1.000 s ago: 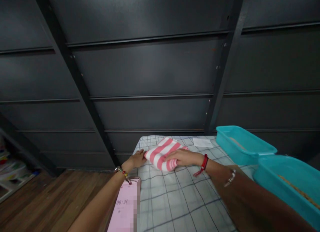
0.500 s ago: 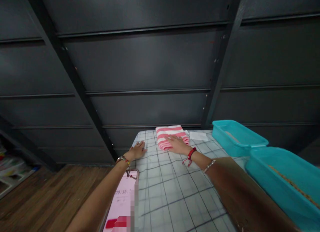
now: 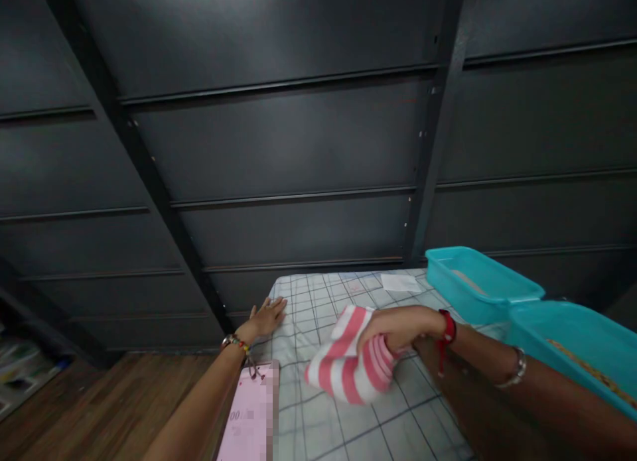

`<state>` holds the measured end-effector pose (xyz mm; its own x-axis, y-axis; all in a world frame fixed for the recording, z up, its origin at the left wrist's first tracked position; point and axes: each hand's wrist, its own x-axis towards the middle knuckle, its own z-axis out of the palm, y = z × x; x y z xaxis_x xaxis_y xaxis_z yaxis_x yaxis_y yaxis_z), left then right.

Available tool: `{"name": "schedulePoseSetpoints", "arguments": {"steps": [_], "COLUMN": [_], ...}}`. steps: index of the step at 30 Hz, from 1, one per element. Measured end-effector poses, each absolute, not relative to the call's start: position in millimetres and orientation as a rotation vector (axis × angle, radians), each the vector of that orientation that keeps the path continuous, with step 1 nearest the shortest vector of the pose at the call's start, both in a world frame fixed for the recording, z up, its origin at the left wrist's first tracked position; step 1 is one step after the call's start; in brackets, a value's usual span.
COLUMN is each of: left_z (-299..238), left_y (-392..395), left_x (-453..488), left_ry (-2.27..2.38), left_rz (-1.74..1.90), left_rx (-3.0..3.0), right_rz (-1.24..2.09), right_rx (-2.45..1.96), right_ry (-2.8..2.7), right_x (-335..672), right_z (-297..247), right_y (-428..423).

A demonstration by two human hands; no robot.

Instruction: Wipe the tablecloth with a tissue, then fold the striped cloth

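Note:
A pink-and-white striped cloth (image 3: 343,368) is bunched under my right hand (image 3: 393,325), whose fingers are wrapped into its folds. One end of the cloth is slightly blurred and spreads over the checked tablecloth (image 3: 318,421). My left hand (image 3: 269,317) lies flat with fingers spread at the table's left edge, holding nothing. Below it, a phone (image 3: 246,414) with a pink screen lies along the same edge, partly behind my left wrist and forearm.
Two turquoise bins (image 3: 485,282) (image 3: 577,335) stand on the right, the nearer holding brownish bits. A white paper (image 3: 399,282) lies at the table's far side. Beneath my right forearm is a brown flat surface (image 3: 442,408). A dark panelled wall (image 3: 298,142) rises behind the table.
My right hand has gone from resting on the folded cloth to gripping it, and has drawn it nearer to me. The cloth is now bunched. My left hand stays flat at the edge.

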<state>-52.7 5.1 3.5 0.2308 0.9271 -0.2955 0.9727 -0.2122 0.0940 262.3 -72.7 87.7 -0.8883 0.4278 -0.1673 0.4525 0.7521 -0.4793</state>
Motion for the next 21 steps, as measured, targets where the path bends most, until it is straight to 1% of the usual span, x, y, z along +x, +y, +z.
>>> {"name": "schedulePoseSetpoints", "arguments": {"steps": [1, 2, 4, 7, 9, 12, 15, 18, 21], "left_z": [5.4, 7.1, 10.1, 13.4, 14.2, 13.3, 11.2, 9.1, 7.4], "left_y": [4.5, 3.7, 1.9, -0.2, 0.4, 4.5, 9.1, 10.5, 7.4], "left_x": [-49.5, -45.3, -35.3, -25.1, -26.2, -38.5, -51.4, -54.9, -50.1], "left_ry": [1.785, 1.776, 1.691, 1.481, 1.477, 1.671, 1.752, 1.736, 1.78], "left_rz": [-0.259, -0.25, -0.242, -0.361, -0.45, -0.448, -0.396, -0.378, -0.399], "left_rx": [2.256, 2.27, 2.308, 2.343, 2.341, 2.335, 2.359, 2.408, 2.427], "right_rz": [-0.829, -0.778, -0.514, -0.017, 0.087, -0.006, -0.234, -0.518, -0.746], "right_rx": [0.722, 0.798, 1.025, 1.383, 1.454, 1.389, 1.051, 0.583, 0.425], "right_ry": [2.941, 3.024, 3.167, 3.109, 3.002, 2.929, 3.001, 3.065, 2.956], "right_x": [268.8, 271.7, 266.6, 240.4, 220.9, 205.5, 214.2, 241.3, 273.3], "right_z": [96.2, 103.1, 108.7, 92.9, 72.7, 45.8, 33.2, 35.9, 55.3], "right_y": [-72.3, -68.2, -51.0, -16.9, -1.8, -3.1, -33.4, -81.9, -125.6]}}
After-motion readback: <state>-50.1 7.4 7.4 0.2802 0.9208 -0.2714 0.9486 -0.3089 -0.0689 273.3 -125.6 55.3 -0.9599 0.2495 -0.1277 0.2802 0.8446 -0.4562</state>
